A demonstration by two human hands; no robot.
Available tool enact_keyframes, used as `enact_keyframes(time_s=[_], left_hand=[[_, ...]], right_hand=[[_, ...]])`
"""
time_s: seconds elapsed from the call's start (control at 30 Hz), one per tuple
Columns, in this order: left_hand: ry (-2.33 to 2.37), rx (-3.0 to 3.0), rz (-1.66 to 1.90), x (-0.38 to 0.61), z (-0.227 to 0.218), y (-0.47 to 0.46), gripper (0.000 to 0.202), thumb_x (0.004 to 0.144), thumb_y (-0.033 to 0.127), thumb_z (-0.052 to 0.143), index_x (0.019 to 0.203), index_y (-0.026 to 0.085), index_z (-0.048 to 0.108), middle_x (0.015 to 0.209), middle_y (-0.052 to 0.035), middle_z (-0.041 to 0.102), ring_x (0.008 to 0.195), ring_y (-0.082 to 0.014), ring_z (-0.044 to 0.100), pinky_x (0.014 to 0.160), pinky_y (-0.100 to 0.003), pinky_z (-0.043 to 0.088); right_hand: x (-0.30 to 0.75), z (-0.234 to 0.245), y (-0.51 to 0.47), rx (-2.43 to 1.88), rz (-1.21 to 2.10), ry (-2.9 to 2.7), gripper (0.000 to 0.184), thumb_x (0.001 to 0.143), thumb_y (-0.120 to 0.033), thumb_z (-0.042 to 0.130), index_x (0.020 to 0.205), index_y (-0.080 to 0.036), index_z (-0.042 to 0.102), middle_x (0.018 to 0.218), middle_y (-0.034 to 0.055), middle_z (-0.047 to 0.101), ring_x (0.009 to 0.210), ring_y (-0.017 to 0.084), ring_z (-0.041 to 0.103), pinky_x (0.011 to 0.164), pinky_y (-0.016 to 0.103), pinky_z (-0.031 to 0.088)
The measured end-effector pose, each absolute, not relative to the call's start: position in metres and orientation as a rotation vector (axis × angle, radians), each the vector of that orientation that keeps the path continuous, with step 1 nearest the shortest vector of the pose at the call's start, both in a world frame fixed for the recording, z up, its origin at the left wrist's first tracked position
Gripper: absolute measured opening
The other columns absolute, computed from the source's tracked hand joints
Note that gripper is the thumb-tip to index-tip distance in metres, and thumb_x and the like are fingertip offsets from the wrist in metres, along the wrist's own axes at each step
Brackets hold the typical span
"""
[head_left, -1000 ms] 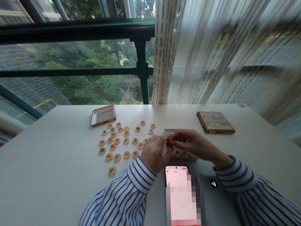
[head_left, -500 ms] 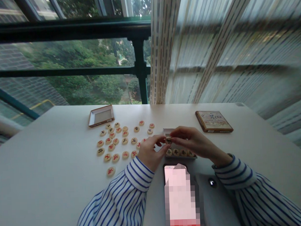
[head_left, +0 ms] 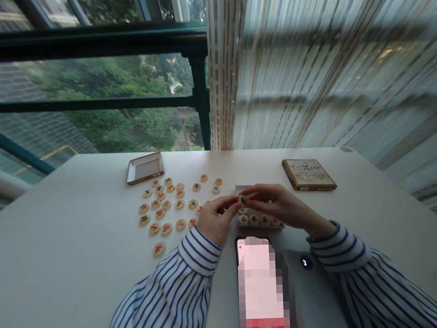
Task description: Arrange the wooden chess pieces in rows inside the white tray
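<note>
Between the fingertips of both hands is a round Chinese chess piece (head_left: 242, 200) with a dark character, held above an open box (head_left: 242, 187). My left hand (head_left: 217, 218) pinches it from the left, thumb and fingers closed. From the right, my right hand (head_left: 282, 206) grips the same piece with thumb and fingers, its palm covering much of the box. Inside the box a row of black-marked pieces (head_left: 254, 219) lies along the near side, with another piece behind it at the left. Loose red and black pieces (head_left: 166, 228) are scattered left of my left hand; some are hidden behind it.
An upturned box lid (head_left: 145, 168) lies at the back left of the white table (head_left: 80, 226). A closed, printed box (head_left: 309, 174) is at the back right. Nearest me are a phone (head_left: 260, 277) and a grey device (head_left: 316, 294). Window and curtain stand beyond.
The view has shifted slightly to the right. The held piece has turned a little between my fingers, and a piece behind the box's front row now shows. Both hands keep nearly the same place.
</note>
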State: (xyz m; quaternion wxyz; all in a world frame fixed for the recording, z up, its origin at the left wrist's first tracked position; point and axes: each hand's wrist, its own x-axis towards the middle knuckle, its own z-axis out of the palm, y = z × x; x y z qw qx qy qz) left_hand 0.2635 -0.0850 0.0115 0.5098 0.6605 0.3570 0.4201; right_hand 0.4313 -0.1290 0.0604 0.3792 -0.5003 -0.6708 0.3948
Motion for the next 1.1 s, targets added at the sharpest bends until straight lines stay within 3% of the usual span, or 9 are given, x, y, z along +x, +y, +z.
enact_keyframes(time_s=[0.43,0.53,0.73,1.1], left_hand=[[0.881,1.562,0.99,0.2664,0.0172,-0.0912,0.022,0.072,0.029,0.062,0.087,0.016,0.069,0.083,-0.0065,0.071,0.077,-0.017,0.065,0.073,-0.031,0.052],[0.871,1.486,1.005,0.2673,0.0171,-0.0909,0.021,0.07,0.028,0.064,0.085,0.014,0.068,0.083,-0.0069,0.071,0.076,-0.0168,0.065,0.073,-0.03,0.053],[0.864,1.401,1.005,0.2683,0.0148,-0.0892,0.022,0.069,0.028,0.064,0.085,0.014,0.068,0.083,-0.0074,0.071,0.075,-0.0167,0.065,0.075,-0.032,0.053],[0.895,1.466,1.009,0.2686,0.0151,-0.0896,0.024,0.069,0.031,0.063,0.084,0.013,0.068,0.078,-0.0073,0.071,0.069,-0.0164,0.065,0.066,-0.03,0.053]], right_hand=[[0.4301,0.0569,-0.1289,-1.267,0.955,-1.744,0.021,0.081,-0.034,0.051,0.085,-0.015,0.06,0.075,0.0027,0.063,0.068,0.011,0.058,0.06,0.023,0.046],[0.4305,0.06,-0.1294,-1.296,0.853,-1.834,0.023,0.083,-0.034,0.047,0.088,-0.016,0.061,0.075,0.0022,0.063,0.067,0.01,0.056,0.059,0.023,0.045],[0.4328,0.0648,-0.1312,-1.327,0.62,-2.02,0.018,0.078,-0.029,0.056,0.092,-0.019,0.063,0.075,0.0003,0.062,0.067,0.01,0.055,0.06,0.022,0.042],[0.4333,0.0651,-0.1313,-1.324,0.397,-2.146,0.02,0.079,-0.028,0.055,0.095,-0.018,0.062,0.08,0.004,0.064,0.072,0.013,0.056,0.067,0.026,0.043]])
